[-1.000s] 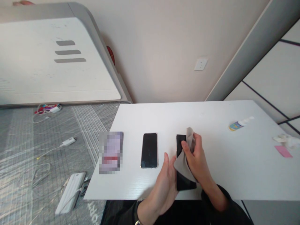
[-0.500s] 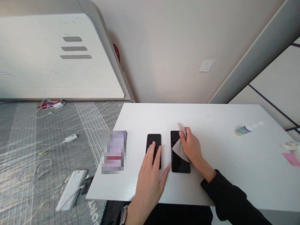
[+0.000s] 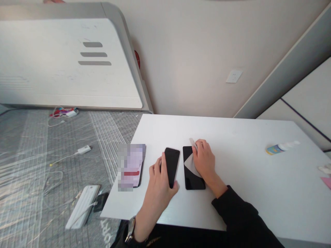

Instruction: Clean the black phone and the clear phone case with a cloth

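My left hand (image 3: 161,179) grips a dark-screened smartphone (image 3: 172,163) by its sides, fingers along the left edge and thumb at the lower right. The phone is turned slightly clockwise; I cannot tell whether it is lifted off the table. My right hand (image 3: 204,160) is closed on a thin grey-white cloth (image 3: 192,165), pressed over a second, larger black phone (image 3: 195,182) that lies flat. Part of the cloth sticks out above my fingers. Left of both hands lies a third phone (image 3: 133,163) with a lit lilac screen, partly blurred out.
The white table (image 3: 240,148) carries a small spray bottle (image 3: 280,148) lying on its side at the right, and a pink piece (image 3: 327,182) at the edge. On the grey floor mat are a white power bank (image 3: 82,206) and a cable plug (image 3: 84,150).
My left hand has gone from resting spread over the middle phone to gripping its sides, and the phone has turned clockwise. My right hand stays on the cloth. The view has shifted slightly.
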### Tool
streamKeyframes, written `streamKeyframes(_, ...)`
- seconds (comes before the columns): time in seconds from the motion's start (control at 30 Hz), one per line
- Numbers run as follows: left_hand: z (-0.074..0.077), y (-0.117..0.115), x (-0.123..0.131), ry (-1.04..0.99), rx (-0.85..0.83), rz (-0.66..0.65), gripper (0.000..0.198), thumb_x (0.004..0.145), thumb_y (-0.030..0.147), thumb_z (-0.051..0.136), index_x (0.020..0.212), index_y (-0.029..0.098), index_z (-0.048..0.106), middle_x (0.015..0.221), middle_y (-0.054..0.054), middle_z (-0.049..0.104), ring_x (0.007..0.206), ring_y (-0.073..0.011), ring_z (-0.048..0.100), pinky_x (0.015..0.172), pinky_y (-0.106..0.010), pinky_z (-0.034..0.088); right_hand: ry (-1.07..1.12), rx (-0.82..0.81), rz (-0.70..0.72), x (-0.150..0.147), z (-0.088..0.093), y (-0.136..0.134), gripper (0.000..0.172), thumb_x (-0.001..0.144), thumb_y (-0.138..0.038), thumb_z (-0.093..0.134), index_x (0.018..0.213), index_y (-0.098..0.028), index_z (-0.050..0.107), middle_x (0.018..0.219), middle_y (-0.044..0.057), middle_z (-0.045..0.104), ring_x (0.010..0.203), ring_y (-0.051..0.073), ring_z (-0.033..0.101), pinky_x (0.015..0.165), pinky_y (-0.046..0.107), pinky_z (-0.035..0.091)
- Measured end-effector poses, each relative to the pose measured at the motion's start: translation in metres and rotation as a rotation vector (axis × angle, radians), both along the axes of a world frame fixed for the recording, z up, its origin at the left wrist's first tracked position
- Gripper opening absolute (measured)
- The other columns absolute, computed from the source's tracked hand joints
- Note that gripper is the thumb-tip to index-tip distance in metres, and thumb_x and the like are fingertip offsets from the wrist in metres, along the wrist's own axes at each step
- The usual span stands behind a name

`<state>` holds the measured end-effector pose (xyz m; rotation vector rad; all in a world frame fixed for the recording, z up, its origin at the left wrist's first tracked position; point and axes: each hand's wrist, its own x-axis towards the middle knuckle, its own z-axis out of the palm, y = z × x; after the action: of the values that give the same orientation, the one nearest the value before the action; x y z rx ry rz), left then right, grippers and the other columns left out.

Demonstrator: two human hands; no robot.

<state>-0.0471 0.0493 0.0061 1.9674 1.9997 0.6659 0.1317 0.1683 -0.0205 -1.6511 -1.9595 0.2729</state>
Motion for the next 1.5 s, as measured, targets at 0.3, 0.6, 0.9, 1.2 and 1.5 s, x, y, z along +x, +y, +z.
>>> streamKeyframes(0.3, 0.02, -0.01, -0.01, -0.204, -0.068, -0.014, 0.105, 0.08, 0.017, 0.062, 0.167, 0.028, 0.004, 0.155, -0.016, 0.04, 0.142, -0.035, 0.05, 0.112, -0.051, 0.05, 0.158, 0.072, -0.157, 0.135, 0.025, 0.02, 0.033, 0.1, -0.05, 0.047, 0.097, -0.021, 0.063, 0.089, 0.011, 0.067, 0.091, 0.032, 0.063, 0.085, 0.047, 0.048)
streamKeyframes(0.6, 0.041, 0.042, 0.034, 0.048, 0.003, -0.329, 0.081, 0.081, 0.029, 0.076, 0.15, 0.019, 0.035, 0.129, -0.014, 0.064, 0.112, -0.0316, 0.066, 0.094, -0.047, 0.055, 0.47, -0.27, 0.282, 0.127, 0.044, -0.004, 0.041, 0.102, -0.056, 0.054, 0.124, -0.025, 0.07, 0.123, 0.01, 0.072, 0.114, 0.028, 0.067, 0.105, 0.048, 0.052)
streamKeyframes(0.9, 0.036, 0.101, 0.053, 0.193, 0.029, -0.525, 0.085, 0.085, 0.029, 0.072, 0.161, 0.025, 0.033, 0.131, -0.011, 0.06, 0.114, -0.0316, 0.06, 0.094, -0.048, 0.049, 0.789, -0.656, 0.514, 0.14, 0.02, 0.046, 0.049, 0.094, -0.061, 0.065, 0.117, -0.018, 0.073, 0.094, 0.006, 0.077, 0.082, 0.019, 0.074, 0.074, 0.031, 0.062)
streamKeyframes(1.2, 0.03, 0.098, 0.06, 0.244, 0.001, -0.598, 0.091, 0.079, 0.015, 0.071, 0.16, 0.031, 0.033, 0.126, -0.011, 0.056, 0.113, -0.0339, 0.052, 0.096, -0.052, 0.044, 0.865, -0.865, 0.631, 0.156, 0.009, 0.04, 0.039, 0.093, -0.056, 0.07, 0.101, -0.018, 0.072, 0.089, 0.005, 0.074, 0.081, 0.017, 0.071, 0.08, 0.031, 0.059)
streamKeyframes(1.5, 0.025, 0.093, 0.046, 0.254, 0.034, -0.742, 0.09, 0.079, 0.051, 0.088, 0.154, 0.032, 0.042, 0.114, -0.009, 0.056, 0.099, -0.031, 0.055, 0.083, -0.045, 0.043, 0.782, -0.949, 0.809, 0.15, 0.02, 0.025, 0.017, 0.09, -0.025, 0.063, 0.102, -0.017, 0.072, 0.086, 0.002, 0.072, 0.077, 0.016, 0.067, 0.074, 0.026, 0.052)
